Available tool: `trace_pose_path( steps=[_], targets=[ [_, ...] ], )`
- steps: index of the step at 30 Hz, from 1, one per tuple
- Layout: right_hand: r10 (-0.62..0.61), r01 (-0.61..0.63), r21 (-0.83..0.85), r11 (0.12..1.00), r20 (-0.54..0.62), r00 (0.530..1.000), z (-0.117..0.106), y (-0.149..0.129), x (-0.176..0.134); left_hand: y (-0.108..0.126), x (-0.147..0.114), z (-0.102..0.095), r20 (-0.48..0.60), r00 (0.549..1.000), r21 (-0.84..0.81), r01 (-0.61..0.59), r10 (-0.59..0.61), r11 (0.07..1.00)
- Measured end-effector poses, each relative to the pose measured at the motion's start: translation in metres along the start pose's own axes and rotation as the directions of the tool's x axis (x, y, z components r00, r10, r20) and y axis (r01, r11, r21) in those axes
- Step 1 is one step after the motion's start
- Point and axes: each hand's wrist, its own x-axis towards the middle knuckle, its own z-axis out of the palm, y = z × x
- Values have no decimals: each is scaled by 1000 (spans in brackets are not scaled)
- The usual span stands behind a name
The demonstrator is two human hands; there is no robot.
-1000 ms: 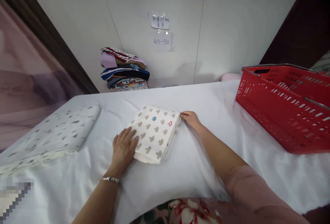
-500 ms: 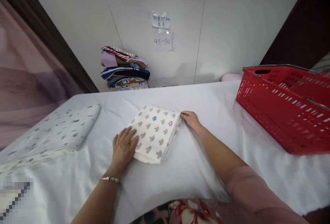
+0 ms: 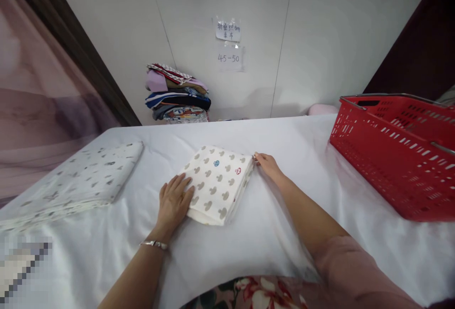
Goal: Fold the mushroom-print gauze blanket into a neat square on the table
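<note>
"What's in front of you?"

"A cloth [image 3: 213, 183], folded into a layered block, flat on the white-covered table [image 3: 227, 252] and right before me. It's white with grey-brown mushrooms, plus one blue mushroom and one red."

"And your hands?"

"My left hand [image 3: 175, 201] is open, palm down, with its fingers resting on the left edge of the cloth. My right hand [image 3: 268, 165] is at the far right corner, thumb and fingers drawn near each other. Whether they close on the fabric there, I can't tell."

"Anything on your wrists?"

"A silvery bracelet [image 3: 154, 244] on the left one. My right sleeve [image 3: 355, 266] is pink, and some floral fabric [image 3: 259, 292] shows at the bottom, near me."

"What else is on the table?"

"A second folded piece, the leaf-print cloth [image 3: 88, 174], lies to the left, apart from the mushroom one; its small marks are mostly grey. Well off to the right stands a red basket [image 3: 391, 157] with slotted sides and metal handles."

"Beyond that?"

"Past the far edge there's a pile [image 3: 177, 93] of folded fabrics against the pale wall [image 3: 320, 29], with a checked one on top and lilac and blue ones below. Two papers [image 3: 228, 31] are stuck up one above the other; the lower reads 45-50. A pink curtain [image 3: 39, 86] hangs at my left."
</note>
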Motion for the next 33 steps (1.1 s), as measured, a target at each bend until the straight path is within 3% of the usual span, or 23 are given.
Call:
trace_pose_path(
  steps=[6,10,13,19,22,27,30,33],
  targets=[
    [-19,24,-74,997,63,998,1,-16,-9,-2,1,-4,-69,997,-100,10,-17,995],
    [14,4,-186,983,95,995,5,-22,-8,-6,1,-5,-116,974,-175,172,-194,969],
    [42,-17,-261,965,92,995,10,-19,-3,-8,1,-7,-45,939,-226,322,-340,919],
    [7,30,-307,951,117,993,12,-14,21,8,-4,-17,60,898,-270,436,-437,859],
    [-10,39,-354,934,84,996,2,-19,49,32,-17,-18,139,899,-321,437,-414,840],
    [9,-6,-502,865,4,1000,-9,-34,87,73,-37,-16,313,926,-427,334,-209,840],
    [-51,67,-557,828,43,998,0,-47,77,76,-38,-17,332,922,-487,349,-200,801],
    [-204,263,-566,782,167,965,18,-58,41,71,-35,-18,374,897,-553,419,-234,720]
  ],
)
